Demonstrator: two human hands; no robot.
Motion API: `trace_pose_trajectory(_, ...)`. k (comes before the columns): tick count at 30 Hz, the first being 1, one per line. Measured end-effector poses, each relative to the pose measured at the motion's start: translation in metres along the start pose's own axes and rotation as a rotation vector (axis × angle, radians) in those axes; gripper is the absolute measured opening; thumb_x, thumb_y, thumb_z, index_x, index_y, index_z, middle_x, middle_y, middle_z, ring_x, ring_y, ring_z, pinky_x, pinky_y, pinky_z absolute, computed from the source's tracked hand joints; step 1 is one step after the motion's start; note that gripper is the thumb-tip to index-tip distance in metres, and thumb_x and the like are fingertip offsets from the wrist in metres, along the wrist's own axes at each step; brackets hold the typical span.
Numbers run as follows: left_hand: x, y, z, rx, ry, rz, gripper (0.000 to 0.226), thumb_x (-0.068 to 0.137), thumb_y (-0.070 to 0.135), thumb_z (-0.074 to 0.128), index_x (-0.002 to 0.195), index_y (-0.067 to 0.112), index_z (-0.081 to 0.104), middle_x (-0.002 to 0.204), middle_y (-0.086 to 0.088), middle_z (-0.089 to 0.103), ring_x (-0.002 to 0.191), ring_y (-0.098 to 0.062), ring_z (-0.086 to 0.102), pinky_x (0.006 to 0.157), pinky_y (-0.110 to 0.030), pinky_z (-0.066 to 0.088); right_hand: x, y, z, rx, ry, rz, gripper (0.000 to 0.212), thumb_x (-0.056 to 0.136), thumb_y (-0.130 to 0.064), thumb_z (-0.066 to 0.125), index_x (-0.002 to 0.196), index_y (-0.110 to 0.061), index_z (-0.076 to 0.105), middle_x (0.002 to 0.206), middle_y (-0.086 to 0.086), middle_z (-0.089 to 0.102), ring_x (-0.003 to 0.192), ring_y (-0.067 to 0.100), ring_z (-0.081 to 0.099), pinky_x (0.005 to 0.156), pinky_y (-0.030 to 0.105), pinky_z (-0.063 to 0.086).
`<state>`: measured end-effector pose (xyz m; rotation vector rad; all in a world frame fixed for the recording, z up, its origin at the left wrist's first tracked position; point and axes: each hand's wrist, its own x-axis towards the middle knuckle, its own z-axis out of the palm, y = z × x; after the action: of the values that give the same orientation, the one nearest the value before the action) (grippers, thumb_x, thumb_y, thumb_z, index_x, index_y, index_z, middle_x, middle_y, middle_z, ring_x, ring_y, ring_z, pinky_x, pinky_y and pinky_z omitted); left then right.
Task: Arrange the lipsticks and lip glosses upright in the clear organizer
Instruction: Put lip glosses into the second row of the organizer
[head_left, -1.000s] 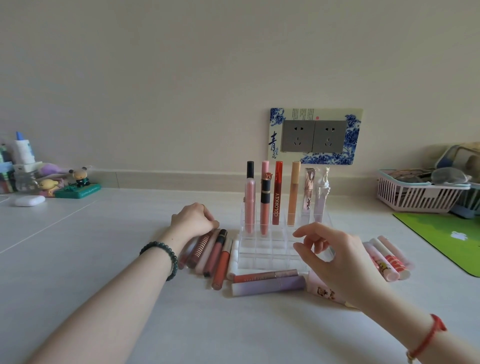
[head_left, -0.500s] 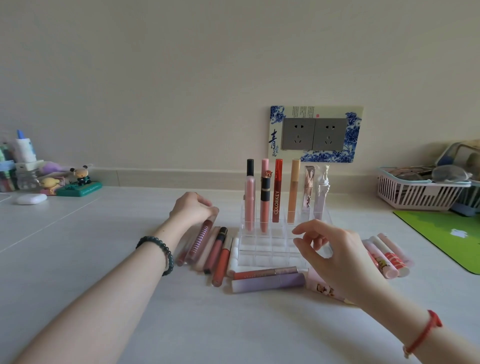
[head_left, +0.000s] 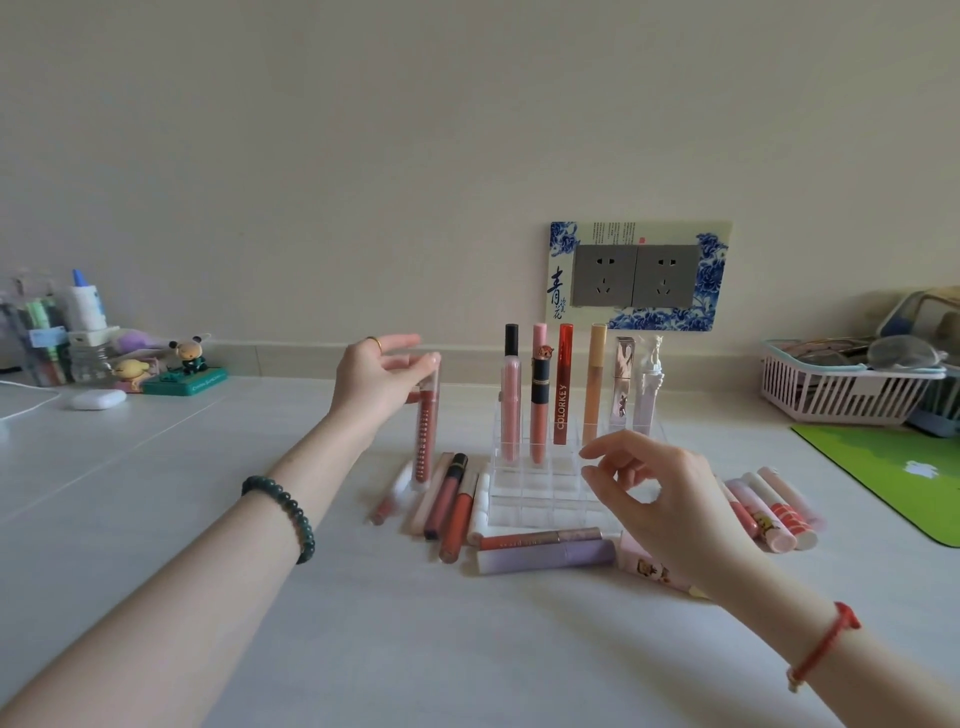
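A clear stepped organizer (head_left: 540, 491) stands mid-table with several lipsticks and glosses upright in its back row, among them a red COLORKEY tube (head_left: 563, 384). My left hand (head_left: 376, 376) holds a clear lip gloss with reddish-brown fill (head_left: 425, 436) upright by its top, lifted just left of the organizer. My right hand (head_left: 660, 493) hovers with fingers spread over the organizer's right front corner, holding nothing. Several tubes (head_left: 452, 501) lie flat left of the organizer, a lilac tube (head_left: 545, 556) lies in front, and pink tubes (head_left: 774, 506) lie to the right.
A socket plate (head_left: 636, 275) with blue floral trim is on the wall behind. A pink basket (head_left: 841, 397) and a green mat (head_left: 893, 478) sit at the right. Small figurines (head_left: 184, 361), bottles and a white case (head_left: 98, 399) crowd the far left.
My left hand picked the reddish-brown gloss out of the flat pile and raised it upright. My right hand stayed hovering by the organizer.
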<state>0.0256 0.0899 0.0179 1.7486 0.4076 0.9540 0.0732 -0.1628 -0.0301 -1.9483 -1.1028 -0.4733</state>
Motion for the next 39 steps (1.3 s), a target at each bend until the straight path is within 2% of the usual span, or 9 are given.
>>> trace_pose_trajectory(6,-0.02,0.026,0.007,-0.217,-0.083,0.014,0.017,0.075,0.013,0.072,0.09,0.016,0.066,0.076,-0.001,0.07,0.059,-0.003,0.067,0.057,-0.02,0.056,0.013,-0.018,0.008,0.178,-0.098,0.026,0.02,0.077,-0.022,0.066,0.097,-0.022,0.061,0.076,-0.01,0.063,0.071,0.002,0.06,0.064,0.013,0.052)
trace_pose_trajectory(9,-0.035,0.032,0.02,-0.288,-0.116,0.0,0.014,0.072,0.014,0.074,0.084,0.018,0.069,0.064,0.007,0.072,0.061,-0.001,0.067,0.053,-0.016,0.053,0.022,-0.027,0.015,0.223,-0.135,0.069,0.03,0.076,-0.03,0.067,0.103,-0.023,0.057,0.081,-0.011,0.063,0.071,0.003,0.061,0.066,0.014,0.053)
trace_pose_trajectory(12,-0.048,0.037,0.032,-0.321,-0.116,0.021,0.012,0.07,0.017,0.076,0.079,0.021,0.069,0.069,0.006,0.073,0.066,-0.003,0.068,0.057,-0.016,0.054,0.029,-0.033,0.022,0.257,-0.125,0.147,0.034,0.074,-0.035,0.067,0.103,-0.024,0.053,0.083,-0.008,0.062,0.072,0.008,0.062,0.066,0.021,0.055)
trace_pose_trajectory(16,-0.06,0.04,0.042,-0.338,-0.141,0.063,0.012,0.07,0.018,0.076,0.079,0.021,0.07,0.08,-0.003,0.072,0.072,-0.016,0.069,0.069,-0.031,0.058,0.031,-0.033,0.028,0.255,-0.072,0.147,0.022,0.076,-0.028,0.068,0.093,-0.022,0.054,0.076,-0.011,0.061,0.062,0.0,0.058,0.058,0.014,0.05)
trace_pose_trajectory(21,-0.061,0.036,0.042,-0.364,-0.167,0.167,0.01,0.074,0.017,0.072,0.08,0.025,0.07,0.071,0.013,0.072,0.07,0.0,0.066,0.068,-0.017,0.056,0.039,-0.024,0.019,0.212,-0.047,0.12,0.02,0.079,-0.015,0.064,0.098,-0.012,0.057,0.076,-0.013,0.058,0.066,-0.003,0.057,0.061,0.006,0.048)
trace_pose_trajectory(27,-0.052,-0.002,0.033,-0.249,-0.082,0.086,0.015,0.079,0.015,0.067,0.094,0.015,0.067,0.081,0.011,0.068,0.069,0.01,0.061,0.069,-0.007,0.047,0.067,-0.001,-0.005,0.181,0.082,0.199,0.022,0.081,-0.013,0.062,0.102,-0.008,0.057,0.087,-0.001,0.062,0.076,0.012,0.061,0.069,0.02,0.051)
trace_pose_trajectory(33,-0.049,-0.039,0.022,-0.03,-0.134,-0.026,0.013,0.084,0.012,0.062,0.089,0.024,0.065,0.092,0.009,0.065,0.086,0.003,0.058,0.068,-0.005,0.042,0.079,0.013,0.008,0.116,0.055,0.248,0.023,0.082,-0.009,0.061,0.104,-0.004,0.057,0.092,0.003,0.06,0.08,0.014,0.057,0.069,0.018,0.048)
trace_pose_trajectory(36,-0.051,-0.049,0.021,0.058,-0.188,-0.012,0.013,0.084,0.013,0.062,0.089,0.025,0.065,0.094,0.008,0.066,0.09,-0.004,0.06,0.079,-0.014,0.041,0.08,0.016,0.017,0.115,0.045,0.266,0.025,0.082,-0.009,0.06,0.107,-0.005,0.057,0.097,0.007,0.064,0.083,0.014,0.058,0.079,0.025,0.05)
trace_pose_trajectory(39,-0.053,-0.054,0.023,0.132,-0.235,0.001,0.014,0.084,0.015,0.062,0.093,0.025,0.065,0.095,0.01,0.066,0.093,-0.006,0.06,0.082,-0.016,0.04,0.078,0.02,0.023,0.106,0.034,0.264,0.026,0.082,-0.008,0.06,0.108,-0.005,0.057,0.097,0.007,0.065,0.079,0.012,0.056,0.076,0.022,0.048)
